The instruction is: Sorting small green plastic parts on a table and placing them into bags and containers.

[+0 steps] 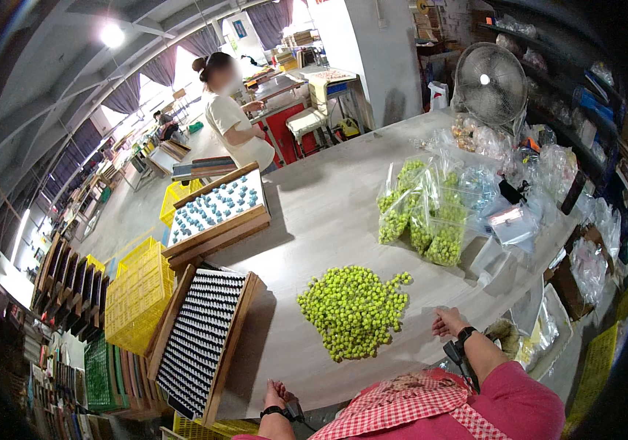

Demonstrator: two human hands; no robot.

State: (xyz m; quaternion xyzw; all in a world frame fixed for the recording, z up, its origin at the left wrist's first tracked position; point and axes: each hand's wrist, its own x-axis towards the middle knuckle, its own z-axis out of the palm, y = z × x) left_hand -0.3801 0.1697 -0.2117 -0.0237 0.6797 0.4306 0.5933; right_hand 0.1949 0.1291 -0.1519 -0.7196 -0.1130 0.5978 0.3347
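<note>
A loose pile of small, round, yellow-green pieces (pixel 354 312) lies on the table in front of me. My right hand (pixel 448 323) is over the table just right of the pile, apart from it, with loosely bent fingers and nothing visible in them. My left hand (pixel 276 396) is at the near table edge, below and left of the pile, its fingers loosely apart and seemingly bare. Nearest to it is a wooden-framed tray (pixel 244 323) with rows of small white pieces on black strips. Clear plastic bags (pixel 442 231) filled with similar green pieces stand beyond the pile.
Another wooden tray (pixel 259 220) holds small blue pieces. Yellow crates (pixel 138 301) are stacked on the left. A standing fan (pixel 491 84) and plastic bags (pixel 559 172) occupy the far right of the table (pixel 314 191). A person (pixel 230 121) in a light shirt stands beyond the trays.
</note>
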